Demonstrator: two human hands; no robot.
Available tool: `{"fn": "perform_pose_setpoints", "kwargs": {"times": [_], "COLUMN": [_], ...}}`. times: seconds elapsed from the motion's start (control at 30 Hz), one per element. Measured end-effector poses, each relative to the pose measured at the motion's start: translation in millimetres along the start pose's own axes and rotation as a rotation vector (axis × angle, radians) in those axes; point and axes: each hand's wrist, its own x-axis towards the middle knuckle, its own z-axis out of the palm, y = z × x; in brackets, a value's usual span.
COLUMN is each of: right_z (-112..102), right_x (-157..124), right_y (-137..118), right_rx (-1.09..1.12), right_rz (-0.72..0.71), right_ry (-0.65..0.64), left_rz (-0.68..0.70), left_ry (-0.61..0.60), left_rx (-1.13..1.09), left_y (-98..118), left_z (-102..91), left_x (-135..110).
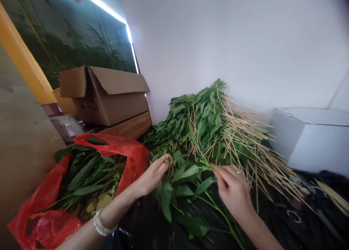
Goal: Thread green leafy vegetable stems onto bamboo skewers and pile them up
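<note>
My left hand (pixel 156 173), with a beaded bracelet at the wrist, has its fingers closed round leafy greens whose leaves hang below it. At the right, my right hand (pixel 233 186), a ring on one finger, pinches the tip of a green leafy stem (pixel 205 165). Loose leafy stems (pixel 203 188), which look like water spinach, lie between and below both hands on a black plastic cover (pixel 152 221). Behind them rises a pile of skewered greens (pixel 200 111). Their thin wooden skewers (pixel 253 144) stick out to the right.
A red plastic bag (pixel 136 159) full of leafy stems stands open at the left. Beyond it a cardboard box (pixel 117 100) rests on a wooden surface. A white box (pixel 316 141) is at the right against the wall. Scissors (pixel 325 221) appear to lie at lower right.
</note>
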Motion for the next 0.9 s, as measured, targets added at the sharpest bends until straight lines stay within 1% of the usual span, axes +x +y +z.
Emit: {"fn": "perform_pose_setpoints", "kwargs": {"times": [0.03,0.1,0.2,0.27,0.33,0.4,0.43,0.47,0.53,0.6,0.67,0.73,0.83,0.9], "right_z": [-0.3,-0.4,1.0,2.3,3.0,2.7,2.4,1.9,1.1,0.6,0.7,0.9,1.1,1.0], "right_x": [-0.3,-0.9,-2.1,-2.9,-3.4,-3.4,-3.2,-2.9,-2.4,-2.1,-2.3,-2.7,-3.1,-2.9], "right_y": [1.2,3.3,5.1,5.4,5.2,4.7,4.3,4.0,3.3,2.9,2.8,2.8,2.4,1.5], "right_rx": [-0.008,-0.019,-0.025,-0.032,-0.038,-0.038,-0.037,-0.035,-0.032,-0.034,-0.038,-0.040,-0.031,-0.024], "right_rz": [0.006,0.010,-0.004,-0.011,-0.010,-0.006,-0.005,-0.005,-0.006,-0.005,-0.003,0.001,0.004,0.006], "right_ry": [0.005,0.005,0.001,0.000,-0.002,-0.002,-0.001,0.001,0.000,-0.004,-0.010,-0.017,-0.028,-0.034], "left_rz": [-0.047,-0.134,-0.224,-0.260,-0.290,-0.346,-0.365,-0.361,-0.282,-0.182,-0.122,-0.064,0.019,0.045], "left_ry": [-0.042,-0.080,-0.062,-0.048,-0.031,-0.019,-0.013,-0.016,-0.069,-0.183,-0.322,-0.399,-0.425,-0.449], "left_rx": [-0.069,-0.220,-0.479,-0.622,-0.707,-0.731,-0.699,-0.621,-0.338,-0.010,0.217,0.364,0.535,0.569], "left_y": [-0.8,-4.7,-13.4,-18.2,-20.3,-19.2,-17.8,-16.1,-13.9,-16.0,-24.3,-37.4,-55.8,-59.9], "left_z": [4.1,9.9,14.8,17.0,17.7,16.1,14.5,12.6,9.3,9.4,14.5,23.4,36.2,38.7], "left_x": [-4.7,-10.4,-11.6,-9.4,-7.3,-7.0,-7.8,-9.3,-13.7,-18.8,-23.3,-26.2,-27.0,-25.2]}}
